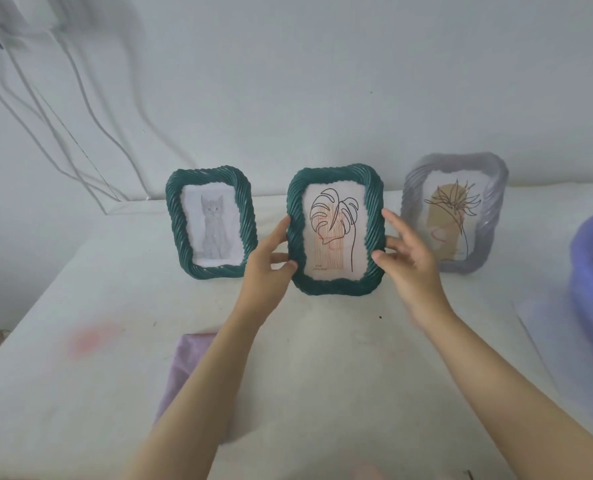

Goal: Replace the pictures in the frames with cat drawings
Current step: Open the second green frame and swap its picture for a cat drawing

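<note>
Purple cloth (pixel 187 368) sits nearest me at 6 o'clock. Cat frame (pixel 212 223) at 10 looks done. My left hand (pixel 271 263) pinches the leaf frame (pixel 336 233) at centre, right hand (pixel 407 259) pinching its other edge, fingers spread. I'd flip it face-down gently, clear of the lilac frame (pixel 456 216) at 2.

A white-covered tabletop (pixel 80 393) runs back to a plain pale wall (pixel 322 81). Toward its left edge there is a faint pink smudge (pixel 92 341). A piece of lilac cloth (pixel 186 368) lies near the front edge. At the right edge sits a purple basket (pixel 592 271), partly cut off from view. White cables (pixel 63 133) hang down the wall above the back left corner.
</note>
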